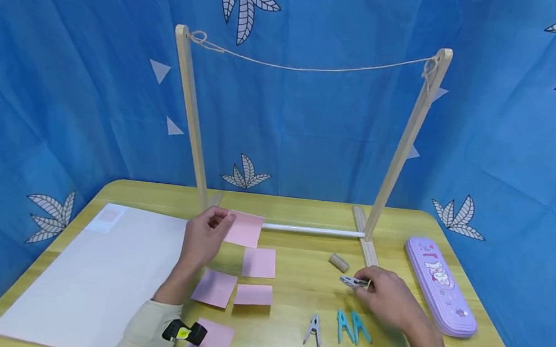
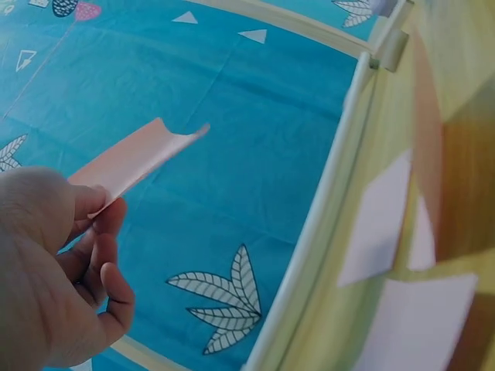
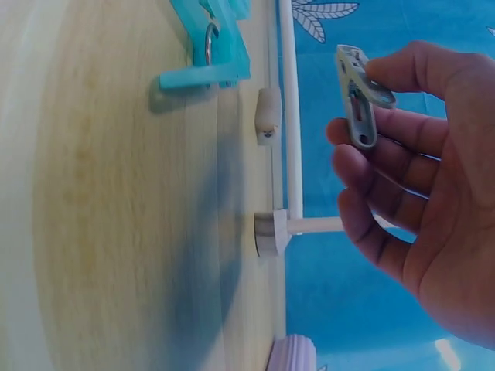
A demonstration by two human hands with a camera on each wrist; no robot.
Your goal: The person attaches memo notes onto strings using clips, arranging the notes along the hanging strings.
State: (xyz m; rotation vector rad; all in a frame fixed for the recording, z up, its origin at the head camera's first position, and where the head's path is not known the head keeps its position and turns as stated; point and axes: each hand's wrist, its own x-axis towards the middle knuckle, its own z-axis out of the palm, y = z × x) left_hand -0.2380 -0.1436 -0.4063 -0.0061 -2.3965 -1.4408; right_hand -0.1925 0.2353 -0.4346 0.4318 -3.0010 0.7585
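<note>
My left hand (image 1: 204, 237) pinches a pink sticky note (image 1: 245, 229) by its edge between thumb and finger; in the left wrist view the note (image 2: 139, 158) curls at its far end. Over the table's right side, my right hand (image 1: 387, 295) holds a grey clothespin (image 1: 352, 281) between thumb and fingers, as the right wrist view also shows the clothespin (image 3: 358, 97). Several more pink notes (image 1: 259, 263) lie below the left hand. Two teal clothespins (image 1: 345, 326) and two grey clothespins (image 1: 313, 331) lie on the table near the right hand.
Behind the hands stands a wooden frame, its right post (image 1: 408, 147) and left post (image 1: 191, 113) joined by a sagging string (image 1: 309, 69) and a low white rod (image 1: 312, 230). A white board (image 1: 93, 284) lies left, a purple pencil case (image 1: 441, 287) right, a small brown cylinder (image 1: 338, 262) between.
</note>
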